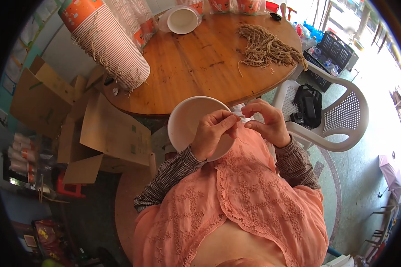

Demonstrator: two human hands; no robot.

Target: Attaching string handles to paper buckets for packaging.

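Observation:
A white paper bucket rests tilted in my lap, its wide mouth facing up. My left hand lies over the bucket's right side. Its thumb and index finger are pinched together on something thin and small that I cannot make out. Just right of it, my right hand is held with fingers bent and the thumb apart from them; nothing shows in between. A stack of paper buckets, with twine ends hanging from their sides, leans on the table's left. Toward the far right lies a loose bundle of brown twine.
The round wooden table stands ahead of me. At its far edge are bagged buckets and another white bucket. Open cardboard boxes stand at left. A white plastic chair holding a black bag is at right, near black crates.

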